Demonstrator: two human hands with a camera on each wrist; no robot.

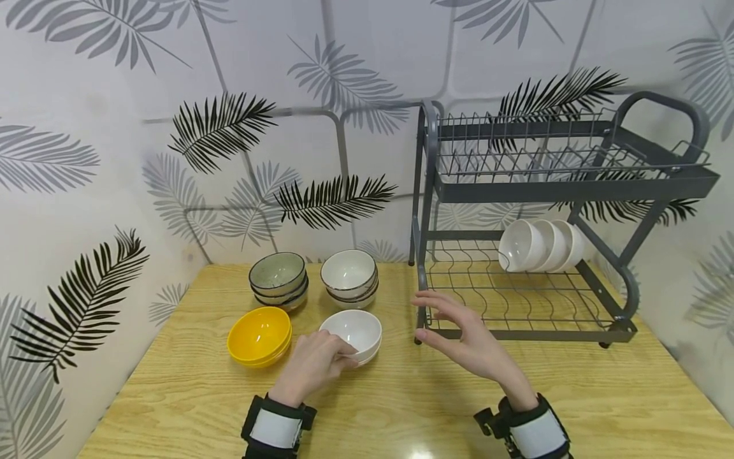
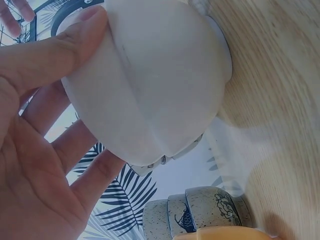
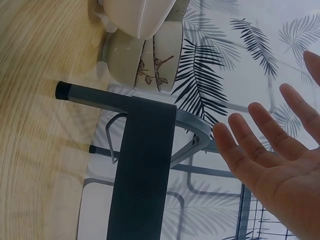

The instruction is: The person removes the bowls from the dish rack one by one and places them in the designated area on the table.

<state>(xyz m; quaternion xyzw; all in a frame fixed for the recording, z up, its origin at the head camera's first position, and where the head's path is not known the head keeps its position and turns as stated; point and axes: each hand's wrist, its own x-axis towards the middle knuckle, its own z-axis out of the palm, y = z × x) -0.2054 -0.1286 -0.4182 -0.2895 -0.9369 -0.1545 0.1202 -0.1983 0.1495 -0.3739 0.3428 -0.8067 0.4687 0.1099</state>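
My left hand [image 1: 318,364] is at the near left side of a small stack of plain white bowls [image 1: 358,328]. It grips the upper white bowl [image 2: 95,95] at the rim, and the left wrist view shows the thumb lying along the outer wall. The lower white bowl [image 2: 175,75] sits beneath it, nested close. My right hand [image 1: 467,338] hovers by the front left corner of the dark metal dish rack [image 1: 530,335]. Its fingers are spread and relaxed with nothing in them, as the right wrist view [image 3: 270,160] confirms.
Yellow bowls [image 1: 260,338] stand left of my left hand. Behind are speckled green-grey bowls [image 1: 279,280] and dark-rimmed white bowls [image 1: 350,277], both stacked. Three white bowls [image 1: 536,245] lean in a row on the rack's lower shelf. The upper shelf [image 1: 573,191] overhangs them.
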